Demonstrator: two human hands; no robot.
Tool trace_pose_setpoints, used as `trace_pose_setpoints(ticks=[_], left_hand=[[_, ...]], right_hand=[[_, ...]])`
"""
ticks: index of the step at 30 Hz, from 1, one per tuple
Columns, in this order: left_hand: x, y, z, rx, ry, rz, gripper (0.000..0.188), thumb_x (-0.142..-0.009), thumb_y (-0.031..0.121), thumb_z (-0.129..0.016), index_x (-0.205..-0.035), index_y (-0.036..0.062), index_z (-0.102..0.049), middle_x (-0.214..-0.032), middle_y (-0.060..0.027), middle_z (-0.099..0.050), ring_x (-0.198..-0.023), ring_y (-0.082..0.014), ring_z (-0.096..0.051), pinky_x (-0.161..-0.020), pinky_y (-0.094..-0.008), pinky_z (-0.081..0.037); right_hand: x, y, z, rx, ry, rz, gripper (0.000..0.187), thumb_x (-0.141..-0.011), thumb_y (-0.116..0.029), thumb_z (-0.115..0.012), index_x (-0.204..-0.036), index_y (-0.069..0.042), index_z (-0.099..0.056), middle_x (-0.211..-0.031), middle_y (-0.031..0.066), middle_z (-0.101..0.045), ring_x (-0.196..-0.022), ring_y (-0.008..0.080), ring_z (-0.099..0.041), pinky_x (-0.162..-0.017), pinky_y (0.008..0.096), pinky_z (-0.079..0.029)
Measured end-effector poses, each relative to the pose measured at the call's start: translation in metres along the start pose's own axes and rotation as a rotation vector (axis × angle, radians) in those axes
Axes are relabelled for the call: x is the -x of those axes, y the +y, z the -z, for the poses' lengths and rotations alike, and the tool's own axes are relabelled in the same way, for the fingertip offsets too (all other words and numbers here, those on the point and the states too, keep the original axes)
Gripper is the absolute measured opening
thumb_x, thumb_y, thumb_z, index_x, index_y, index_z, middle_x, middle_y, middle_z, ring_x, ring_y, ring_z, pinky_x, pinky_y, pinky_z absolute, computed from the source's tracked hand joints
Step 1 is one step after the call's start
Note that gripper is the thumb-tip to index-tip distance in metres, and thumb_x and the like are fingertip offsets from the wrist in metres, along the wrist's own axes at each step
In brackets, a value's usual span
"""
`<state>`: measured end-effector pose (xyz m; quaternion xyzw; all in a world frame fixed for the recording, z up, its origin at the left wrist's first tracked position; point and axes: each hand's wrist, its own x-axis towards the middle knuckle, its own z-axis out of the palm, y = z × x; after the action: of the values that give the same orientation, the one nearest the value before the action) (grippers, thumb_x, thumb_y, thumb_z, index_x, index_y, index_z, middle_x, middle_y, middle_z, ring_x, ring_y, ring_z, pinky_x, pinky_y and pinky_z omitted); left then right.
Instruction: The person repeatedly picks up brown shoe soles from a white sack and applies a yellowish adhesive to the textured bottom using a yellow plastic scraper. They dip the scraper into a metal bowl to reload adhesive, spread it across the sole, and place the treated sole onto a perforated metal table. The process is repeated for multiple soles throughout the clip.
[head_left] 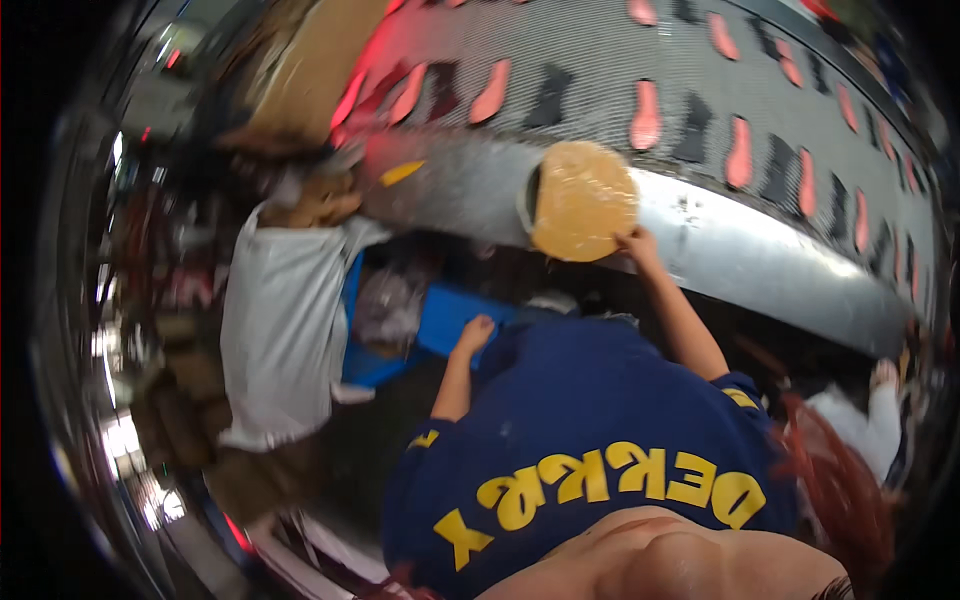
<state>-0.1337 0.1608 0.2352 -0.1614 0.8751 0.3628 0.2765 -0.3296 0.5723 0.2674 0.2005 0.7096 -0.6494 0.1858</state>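
Note:
At the lower right edge of a round tan lid [588, 200], the fingers of my right hand [636, 246] are closed on the rim. The lid has a glossy, smeared-looking face. To its left shows the pale rim of a round pot [525, 205] with a dark inside, partly covered by the lid. My left hand [478, 332] hangs low in front of my body, loosely curled with nothing visible in it. A blue crate [455, 318] lies just behind that hand.
Ahead, a mesh conveyor belt [600, 110] carries rows of pink insoles [645, 115] and dark pieces [692, 128]. A metal ledge [760, 225] borders it. A yellow piece [402, 173] lies there. At left stand a white sack [285, 330] and cardboard [310, 75]. Another person's arm [883, 420] shows right.

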Motion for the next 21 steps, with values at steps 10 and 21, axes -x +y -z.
trace_pose_setpoints(ticks=[10, 21], left_hand=[[-0.019, 0.093, 0.114, 0.089, 0.372, -0.208, 0.026, -0.088, 0.016, -0.061, -0.109, 0.0008, -0.062, -0.096, -0.0182, -0.069, -0.089, -0.0276, -0.068, -0.079, -0.0364, -0.052], [-0.188, 0.092, 0.286, -0.363, 0.724, -0.374, 0.019, -0.08, 0.006, -0.058, -0.097, 0.0027, -0.066, -0.092, -0.0159, -0.067, -0.093, -0.0341, -0.062, -0.084, -0.0445, -0.048]], right_hand=[[-0.003, -0.023, 0.002, -0.113, -0.051, 0.016, 0.026, -0.089, -0.01, -0.064, -0.11, -0.001, -0.053, -0.082, 0.0052, -0.061, -0.062, 0.011, -0.058, -0.051, 0.0212, -0.044], [-0.013, -0.067, -0.058, -0.161, 0.036, -0.031, 0.03, -0.088, -0.012, -0.065, -0.115, -0.006, -0.053, -0.086, 0.0004, -0.062, -0.067, 0.0073, -0.055, -0.059, 0.0213, -0.043]])
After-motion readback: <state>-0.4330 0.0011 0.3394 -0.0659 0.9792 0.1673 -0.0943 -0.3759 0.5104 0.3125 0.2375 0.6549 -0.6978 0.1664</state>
